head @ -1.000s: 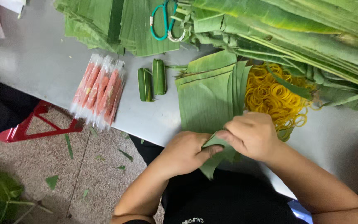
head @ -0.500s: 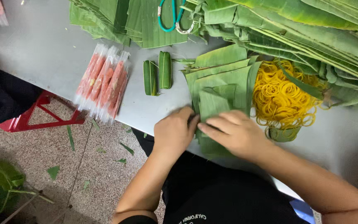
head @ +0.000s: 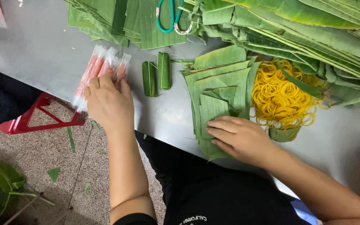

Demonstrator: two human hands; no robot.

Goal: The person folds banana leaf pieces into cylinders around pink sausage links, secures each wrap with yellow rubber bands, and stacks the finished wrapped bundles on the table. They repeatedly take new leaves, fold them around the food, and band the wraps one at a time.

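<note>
**Wrapped sticks reached for, cut leaf pinned flat**

The left hand (head: pixel 107 102) is laid over the near end of a row of clear-wrapped orange-red sticks (head: pixel 103 71) at the bench (head: pixel 38 46) edge. Its fingers are curled down onto the packets; whether one is actually pinched cannot be told, since the fingertips are hidden beneath the hand. The sticks are set side by side, their long axes running from the near-left edge up and away to the right, with the far ends pointing toward the leaf piles.

The right hand (head: pixel 240 137) is held open and flat, palm down, on the top piece of a stack of cut banana leaf (head: pixel 217 89); nothing is gripped, the leaf is only pressed. The stack's long axis runs away from the person, with the grain lines along it.

The sticks are judged light, slim and fairly stiff, with a slick film wrapper, so a pinch near one end is likely to serve best. The leaf is judged thin, pliable and easily split along the grain, and is best lifted by an edge.

Two small rolled leaf parcels (head: pixel 156 74) lie between sticks and stack, upright in the view. A heap of yellow rubber bands (head: pixel 282 93) lies just right of the stack.
</note>
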